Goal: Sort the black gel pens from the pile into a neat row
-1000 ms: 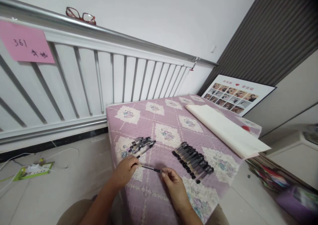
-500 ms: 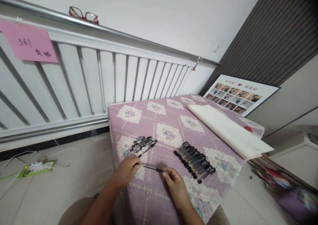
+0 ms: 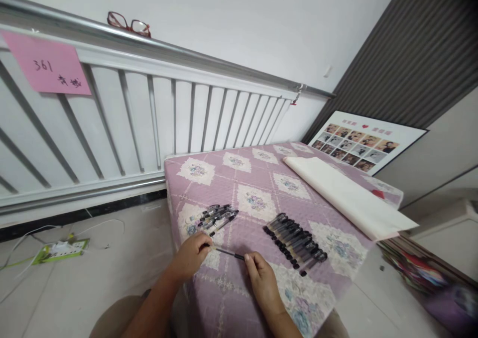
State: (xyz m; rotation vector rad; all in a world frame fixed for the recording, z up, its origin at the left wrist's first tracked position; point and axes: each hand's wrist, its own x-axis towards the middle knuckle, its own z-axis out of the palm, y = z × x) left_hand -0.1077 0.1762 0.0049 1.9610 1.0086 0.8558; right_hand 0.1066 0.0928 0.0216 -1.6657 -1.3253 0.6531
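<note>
A slim pen (image 3: 228,252) with a dark grip end spans the gap between my two hands, low over the purple floral bedspread (image 3: 209,303). My left hand (image 3: 194,256) pinches its left end, and those fingertips partly hide that end. At the dark right end, my right hand (image 3: 262,278) closes thumb and fingers round it. Just beyond my left hand lies a loose pile of black pens (image 3: 218,216). To the right of my right hand, several black-capped pens (image 3: 295,241) lie side by side in a slanting row.
A rolled cream sheet (image 3: 347,196) lies across the right side of the covered surface. Behind stands a white radiator (image 3: 201,114) with red glasses (image 3: 129,25) on its pipe. A framed photo board (image 3: 362,141) leans at the back right. On the floor at left is a power strip (image 3: 61,251).
My right hand has turned slightly, its fingers now more wrapped round the pen's dark end. My left hand keeps its pinch. The whole view has shifted a little.
</note>
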